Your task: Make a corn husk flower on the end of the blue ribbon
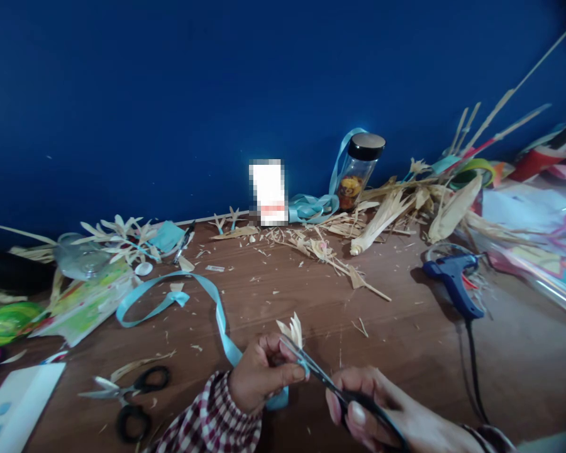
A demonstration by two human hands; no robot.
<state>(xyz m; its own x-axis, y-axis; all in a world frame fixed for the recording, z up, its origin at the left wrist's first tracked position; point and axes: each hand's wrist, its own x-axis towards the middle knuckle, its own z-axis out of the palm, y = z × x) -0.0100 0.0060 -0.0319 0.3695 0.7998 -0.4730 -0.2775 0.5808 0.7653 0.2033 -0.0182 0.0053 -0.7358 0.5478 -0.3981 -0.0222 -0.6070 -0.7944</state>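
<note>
My left hand (271,371) pinches a small corn-husk flower (294,332) near the table's front edge, its pale petals sticking up above the fingers. Light blue ribbon (219,302) runs from this hand back across the table in a loop, and a bit of it shows at the flower's base. Black-handled scissors (323,376) are gripped in my right hand (372,402). Their blades, which look nearly closed, reach to the flower's base beside my left thumb. Whether they touch the ribbon I cannot tell.
A second pair of scissors (127,393) lies at the left. On the right is a blue glue gun (453,283) with its cord. Corn husks (382,220), a lidded jar (356,173) and coiled ribbon (314,209) stand along the blue wall. Husk flowers (127,236) lie back left.
</note>
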